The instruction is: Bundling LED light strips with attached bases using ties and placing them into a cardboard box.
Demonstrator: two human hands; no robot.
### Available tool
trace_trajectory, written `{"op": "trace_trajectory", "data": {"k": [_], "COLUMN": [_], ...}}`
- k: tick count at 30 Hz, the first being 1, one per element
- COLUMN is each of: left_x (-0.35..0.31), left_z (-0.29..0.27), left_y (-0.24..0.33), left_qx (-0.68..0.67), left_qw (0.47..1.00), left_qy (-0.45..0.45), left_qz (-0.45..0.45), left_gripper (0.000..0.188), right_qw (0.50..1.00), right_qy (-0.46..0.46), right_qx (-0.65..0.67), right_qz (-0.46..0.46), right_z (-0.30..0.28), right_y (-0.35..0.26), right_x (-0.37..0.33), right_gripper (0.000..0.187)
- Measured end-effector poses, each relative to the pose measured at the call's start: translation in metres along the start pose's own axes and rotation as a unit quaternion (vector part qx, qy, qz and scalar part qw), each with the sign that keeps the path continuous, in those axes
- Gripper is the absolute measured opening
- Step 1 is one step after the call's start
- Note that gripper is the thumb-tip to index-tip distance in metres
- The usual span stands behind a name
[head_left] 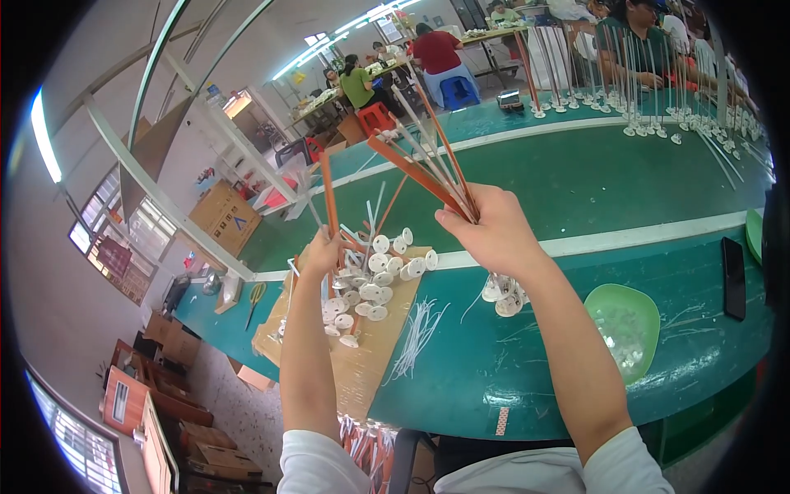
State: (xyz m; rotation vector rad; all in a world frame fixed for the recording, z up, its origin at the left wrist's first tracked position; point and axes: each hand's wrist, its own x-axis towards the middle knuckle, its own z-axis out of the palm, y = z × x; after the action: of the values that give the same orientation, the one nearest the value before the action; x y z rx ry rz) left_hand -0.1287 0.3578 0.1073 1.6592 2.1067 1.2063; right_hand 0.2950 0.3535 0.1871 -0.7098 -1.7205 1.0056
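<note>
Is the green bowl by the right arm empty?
No, the green bowl has stuff in it: shiny, clear-looking bits cover much of its bottom.

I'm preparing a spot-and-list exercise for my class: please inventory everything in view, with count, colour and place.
Strips: many, brown and whitish, some in each hand
Discs: dozens, white, on cardboard and below right hand
Cardboard sheet: one, brown, on table
Strands: loose bunch, white, beside cardboard
Bowl: one, green, right of right forearm
Clear pieces: many, colourless, in bowl
Phone: one, black, far right
Scissors: one, yellowish, table's left end
Table: one, green, foreground
Stools: one red, one blue, background
Carton: one, brown, left
Co-workers: several, varied clothing, background
Small distant items: uncountable
Left hand: one, bare, centre-left
Right hand: one, bare, centre-right
</note>
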Motion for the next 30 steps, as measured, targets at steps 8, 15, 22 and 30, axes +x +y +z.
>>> {"op": "trace_trajectory", "data": {"k": [8, 15, 22, 30], "left_x": [-0.013, -0.035, -0.081, -0.134], "left_z": [-0.035, -0.037, 0.027, 0.099], "left_y": [0.010, 0.070, 0.200, 0.262], "left_qx": [0.071, 0.080, -0.226, -0.011], "left_qw": [0.997, 0.996, 0.965, 0.955], "left_qy": [0.014, 0.025, 0.017, -0.073], "left_qz": [0.030, 0.039, 0.133, 0.286], "left_gripper": [0.021, 0.022, 0.021, 0.028], "right_qw": [1.000, 1.000, 0.996, 0.980], "right_qy": [-0.016, -0.012, 0.063, 0.171], "right_qx": [-0.021, -0.019, -0.037, 0.098], "right_qz": [0.000, 0.000, -0.058, 0.007], "right_z": [0.000, 0.000, 0.009, 0.023], "right_y": [0.000, -0.001, -0.014, 0.000], "right_x": [-0.003, -0.005, -0.012, -0.006], "right_gripper": [0.023, 0.023, 0.061, 0.040]}}
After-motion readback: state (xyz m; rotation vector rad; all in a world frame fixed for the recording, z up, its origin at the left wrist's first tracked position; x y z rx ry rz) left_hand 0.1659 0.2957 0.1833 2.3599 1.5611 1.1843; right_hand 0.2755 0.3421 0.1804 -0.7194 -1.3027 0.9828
